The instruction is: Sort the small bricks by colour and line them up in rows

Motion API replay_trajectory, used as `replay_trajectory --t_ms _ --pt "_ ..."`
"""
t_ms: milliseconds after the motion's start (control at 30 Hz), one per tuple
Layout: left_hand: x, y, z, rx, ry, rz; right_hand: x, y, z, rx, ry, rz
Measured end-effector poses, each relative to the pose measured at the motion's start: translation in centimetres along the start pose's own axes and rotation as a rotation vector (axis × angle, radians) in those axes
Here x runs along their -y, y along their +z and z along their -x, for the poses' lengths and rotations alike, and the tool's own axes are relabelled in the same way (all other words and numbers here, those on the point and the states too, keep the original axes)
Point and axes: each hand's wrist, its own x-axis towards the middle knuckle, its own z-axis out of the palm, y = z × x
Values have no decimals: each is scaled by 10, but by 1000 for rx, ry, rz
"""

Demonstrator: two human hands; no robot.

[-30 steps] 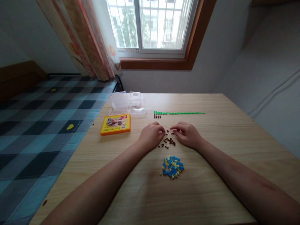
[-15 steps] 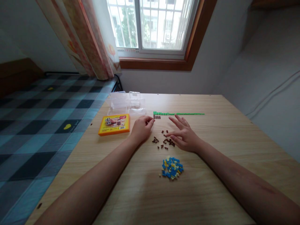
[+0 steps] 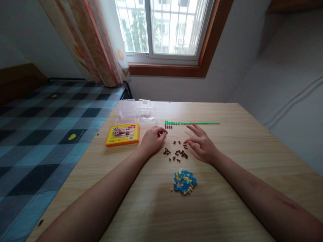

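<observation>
My left hand [image 3: 153,138] rests on the table, fingers curled with the tips close together; whatever they may hold is too small to make out. Just beyond them stands a short row of brown toy bricks [image 3: 168,127], below a long line of green bricks [image 3: 180,123]. To the right, my right hand [image 3: 200,145] has its fingers spread. Its index fingertip is at small brown bricks [image 3: 185,147] lying on the right side of the loose brown pile [image 3: 181,153]. Nearer to me lies a heap of blue and yellow bricks [image 3: 185,182].
An orange-yellow box [image 3: 122,134] lies left of my left hand. Behind it stand open clear plastic cases [image 3: 136,112]. The wooden table [image 3: 227,188] borders a bed with a checked cover [image 3: 58,134] on the left. A window [image 3: 174,30] is ahead.
My right hand has drawn slightly right, and small brown bricks now show apart from the pile by its fingertip. My left fingertips have come back slightly from the brown row.
</observation>
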Motion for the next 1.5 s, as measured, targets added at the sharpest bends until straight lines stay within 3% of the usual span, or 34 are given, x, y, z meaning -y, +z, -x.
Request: replay_trajectory --t_ms 133,300,467,633,767,900,1067,1500 --pt "-1 -1 4 85 95 -54 -4 7 -2 48 29 4" --pt "-2 1 9 108 187 -65 -3 11 -3 120 29 79" --pt "-4 2 11 176 245 -103 -1 11 -6 33 102 185" --pt "-5 3 11 199 253 -152 -2 11 -9 -19 215 202" --pt "-3 4 10 174 237 -153 -10 13 -19 58 193 182" --pt "-2 4 10 158 214 -149 -24 15 -47 194 158 166" --pt "0 3 9 168 199 -126 -33 24 -75 209 171 218" --pt "-5 0 12 188 173 -110 -30 28 -71 188 160 202"
